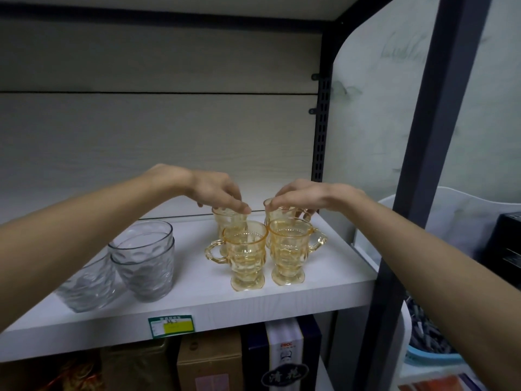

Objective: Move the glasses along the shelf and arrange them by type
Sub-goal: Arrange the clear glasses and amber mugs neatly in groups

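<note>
Several amber footed glass mugs stand grouped at the right end of the white shelf. The two front ones are the front-left mug and the front-right mug. My left hand grips the rim of the back-left mug from above. My right hand grips the rim of the back-right mug the same way. Clear dimpled tumblers sit to the left: a stacked pair and another tumbler partly hidden under my left forearm.
A dark metal upright and a slotted rail bound the shelf on the right. A green and yellow price tag hangs on the shelf's front edge. Boxes stand below. A white rack stands to the right.
</note>
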